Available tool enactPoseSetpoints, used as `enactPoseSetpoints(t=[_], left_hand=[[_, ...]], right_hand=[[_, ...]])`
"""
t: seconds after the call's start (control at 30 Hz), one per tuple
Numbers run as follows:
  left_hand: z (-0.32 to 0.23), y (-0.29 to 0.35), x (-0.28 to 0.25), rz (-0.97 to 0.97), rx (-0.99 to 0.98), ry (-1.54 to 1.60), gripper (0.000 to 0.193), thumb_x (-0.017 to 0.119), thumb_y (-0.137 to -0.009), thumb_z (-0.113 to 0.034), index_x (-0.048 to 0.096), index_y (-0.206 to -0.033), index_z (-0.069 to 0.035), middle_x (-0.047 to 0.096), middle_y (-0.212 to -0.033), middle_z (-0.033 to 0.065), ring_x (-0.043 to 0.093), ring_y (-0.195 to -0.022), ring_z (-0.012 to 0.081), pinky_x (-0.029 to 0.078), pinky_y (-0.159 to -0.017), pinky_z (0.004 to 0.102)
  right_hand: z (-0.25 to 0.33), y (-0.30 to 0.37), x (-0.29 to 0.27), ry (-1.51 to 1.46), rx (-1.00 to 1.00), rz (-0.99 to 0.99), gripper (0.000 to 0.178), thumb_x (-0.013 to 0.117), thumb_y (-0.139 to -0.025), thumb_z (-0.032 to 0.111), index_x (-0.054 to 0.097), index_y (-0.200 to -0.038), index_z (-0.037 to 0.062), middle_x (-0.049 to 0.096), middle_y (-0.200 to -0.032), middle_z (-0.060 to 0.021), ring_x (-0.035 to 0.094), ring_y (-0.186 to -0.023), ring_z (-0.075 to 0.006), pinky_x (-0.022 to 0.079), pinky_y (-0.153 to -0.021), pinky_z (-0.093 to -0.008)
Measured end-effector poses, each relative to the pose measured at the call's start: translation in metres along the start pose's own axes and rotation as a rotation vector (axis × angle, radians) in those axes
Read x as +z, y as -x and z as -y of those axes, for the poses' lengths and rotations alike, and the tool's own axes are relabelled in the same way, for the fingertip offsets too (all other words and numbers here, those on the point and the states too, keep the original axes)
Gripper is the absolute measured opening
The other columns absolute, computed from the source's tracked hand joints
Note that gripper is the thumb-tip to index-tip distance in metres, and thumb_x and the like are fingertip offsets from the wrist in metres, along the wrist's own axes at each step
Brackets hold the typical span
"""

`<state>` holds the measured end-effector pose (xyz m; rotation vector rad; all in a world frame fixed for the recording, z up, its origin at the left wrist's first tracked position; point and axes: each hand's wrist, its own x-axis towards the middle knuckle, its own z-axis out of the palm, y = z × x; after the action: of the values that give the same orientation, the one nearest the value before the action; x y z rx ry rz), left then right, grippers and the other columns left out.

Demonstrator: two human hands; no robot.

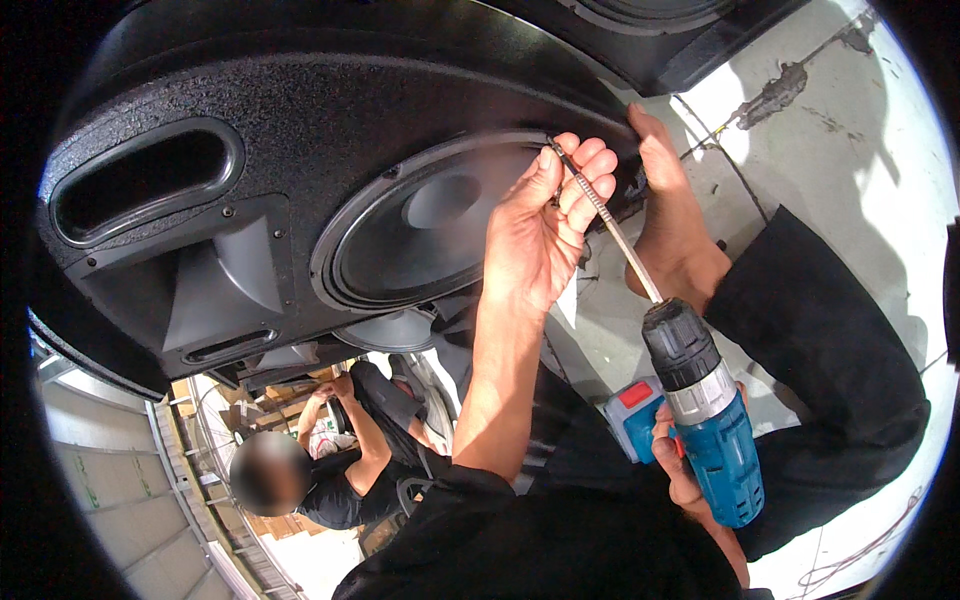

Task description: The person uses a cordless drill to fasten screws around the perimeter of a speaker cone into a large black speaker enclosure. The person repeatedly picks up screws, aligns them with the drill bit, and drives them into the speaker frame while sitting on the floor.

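In my right hand is a blue and black cordless drill, its chuck pointing up and to the left. A long metal driver bit runs from the chuck to the rim of a round speaker cone. My left hand is turned palm up, with thumb and fingers closed around the bit near its dark tip. Whether a screw sits at that tip is too small to tell. The cone is set in a large black speaker cabinet lying in front of me.
The cabinet has a recessed handle and a horn on its left. Another black speaker stands at the top. My bare foot rests on the pale, cracked floor. At lower left, another person sits working near cardboard boxes.
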<state>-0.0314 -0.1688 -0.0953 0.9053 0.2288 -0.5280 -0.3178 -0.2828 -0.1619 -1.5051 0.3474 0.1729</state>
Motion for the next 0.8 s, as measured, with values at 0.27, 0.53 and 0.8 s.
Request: enactPoseSetpoints(t=[0.27, 0.53, 0.8], left_hand=[[0.001, -0.001, 0.002, 0.000, -0.011, 0.052, 0.029, 0.048, -0.100, -0.018, 0.055, -0.115, 0.006, 0.063, -0.112, 0.0228, 0.065, -0.104, 0.0313, 0.058, -0.090, 0.0392], [0.001, -0.003, -0.002, 0.060, -0.043, 0.176, 0.027, 0.050, -0.099, -0.015, 0.056, -0.113, 0.007, 0.064, -0.110, 0.0240, 0.066, -0.103, 0.0325, 0.058, -0.091, 0.0418], [0.003, -0.002, -0.001, 0.043, -0.031, 0.161, 0.027, 0.050, -0.099, -0.015, 0.057, -0.112, 0.007, 0.064, -0.109, 0.0236, 0.066, -0.103, 0.0326, 0.057, -0.092, 0.0422]], right_hand=[[-0.003, 0.004, 0.007, 0.184, -0.064, -0.049, 0.085, 0.080, -0.073, 0.038, 0.041, -0.138, -0.0002, 0.037, -0.138, -0.0335, 0.042, -0.124, -0.0493, 0.036, -0.103, -0.0551], [0.006, -0.003, 0.009, 0.079, -0.075, -0.062, 0.080, 0.079, -0.075, 0.035, 0.041, -0.137, -0.0003, 0.039, -0.135, -0.0319, 0.045, -0.118, -0.0481, 0.037, -0.101, -0.0541], [-0.001, -0.003, 0.011, 0.178, -0.202, -0.092, 0.081, 0.080, -0.075, 0.031, 0.039, -0.137, -0.0004, 0.037, -0.135, -0.0332, 0.046, -0.116, -0.0481, 0.039, -0.098, -0.0539]])
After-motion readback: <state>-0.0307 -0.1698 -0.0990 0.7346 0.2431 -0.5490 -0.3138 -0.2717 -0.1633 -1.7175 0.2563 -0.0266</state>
